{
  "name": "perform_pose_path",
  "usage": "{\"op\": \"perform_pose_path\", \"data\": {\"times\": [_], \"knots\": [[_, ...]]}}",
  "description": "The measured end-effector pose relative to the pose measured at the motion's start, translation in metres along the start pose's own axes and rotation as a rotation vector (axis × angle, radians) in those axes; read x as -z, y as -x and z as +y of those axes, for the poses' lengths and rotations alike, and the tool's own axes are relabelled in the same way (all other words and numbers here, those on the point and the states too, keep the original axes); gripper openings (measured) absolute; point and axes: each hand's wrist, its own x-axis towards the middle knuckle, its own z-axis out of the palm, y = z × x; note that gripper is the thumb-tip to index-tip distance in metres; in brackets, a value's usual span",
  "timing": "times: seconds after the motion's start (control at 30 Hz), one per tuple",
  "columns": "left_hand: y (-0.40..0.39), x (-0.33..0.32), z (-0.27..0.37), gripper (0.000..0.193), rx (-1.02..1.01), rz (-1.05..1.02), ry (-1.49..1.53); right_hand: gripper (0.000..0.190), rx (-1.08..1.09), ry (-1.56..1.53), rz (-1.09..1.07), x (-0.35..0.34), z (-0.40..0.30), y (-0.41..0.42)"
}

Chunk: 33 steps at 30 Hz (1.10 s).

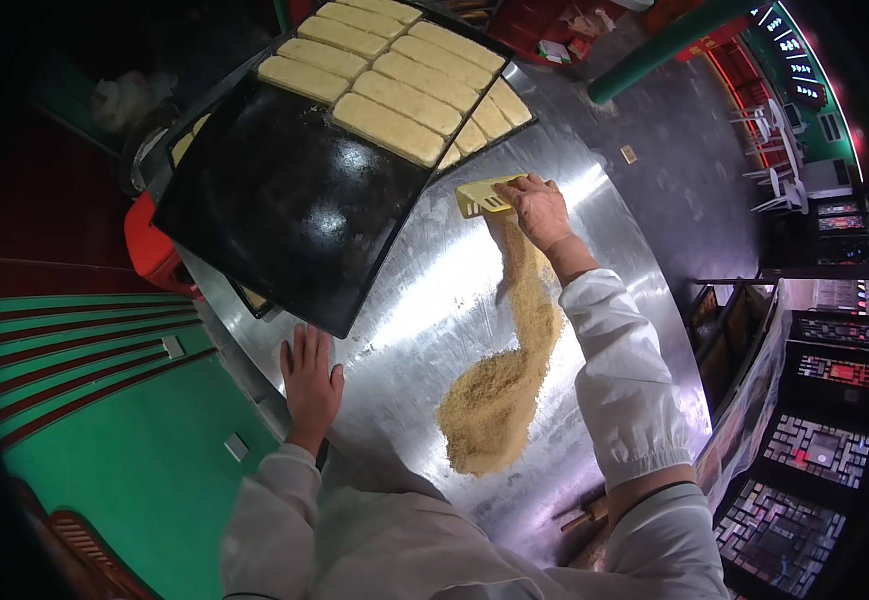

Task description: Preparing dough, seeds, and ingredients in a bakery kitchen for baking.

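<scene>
My right hand (541,212) grips a yellow slotted plastic scraper (483,197) at the far end of a long pile of yellowish-brown crumbs (498,405). The pile widens towards me on the stainless steel table (419,300). With fingers apart, my left hand (312,382) rests near the table's left edge, its fingertips by the near corner of a black baking tray (292,195). Rows of pale oblong dough pieces (397,120) cover the tray's far part; its near part is bare. Whether the left fingers touch the tray, I cannot tell.
Under the top tray lies another tray with similar pieces (505,105). A red plastic stool (153,244) stands left of the table. A wooden rolling pin (584,517) lies at the near right edge. A green pole (659,52) rises beyond the table, and a rack (742,345) stands right.
</scene>
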Motion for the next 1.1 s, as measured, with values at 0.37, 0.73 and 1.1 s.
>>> {"op": "perform_pose_path", "data": {"times": [0.37,0.73,1.1], "knots": [[-0.001,0.002,0.008,0.066,0.024,-0.025,-0.023,0.061,0.148,0.004,-0.180,0.022,-0.114,0.226],[-0.001,0.002,0.008,0.070,0.030,-0.036,-0.078,0.036,-0.147,-0.081,0.206,0.042,-0.010,0.140],[0.001,0.003,0.006,0.064,-0.036,0.021,-0.071,0.034,-0.338,0.022,0.080,-0.017,0.029,0.158]]}}
